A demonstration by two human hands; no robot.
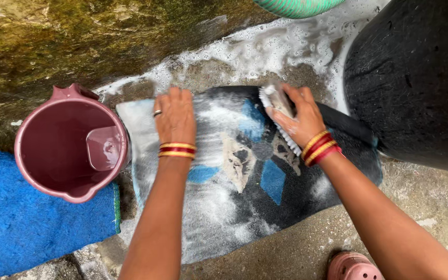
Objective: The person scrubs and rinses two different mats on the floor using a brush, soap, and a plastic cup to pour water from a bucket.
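While left hand (175,116) presses soapy mat (245,171) flat, right hand (301,118) grips brush (278,111) on it.

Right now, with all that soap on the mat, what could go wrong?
The soapy mat may slide on the wet concrete floor under the left hand, which only presses flat on it. The right hand could lose its grip on the foamy scrub brush. Suds may spread to the pink shoe, making footing slippery.

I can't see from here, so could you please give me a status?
Left hand flat on soapy mat. Right hand gripping white scrub brush on it. Pink jug alongside.
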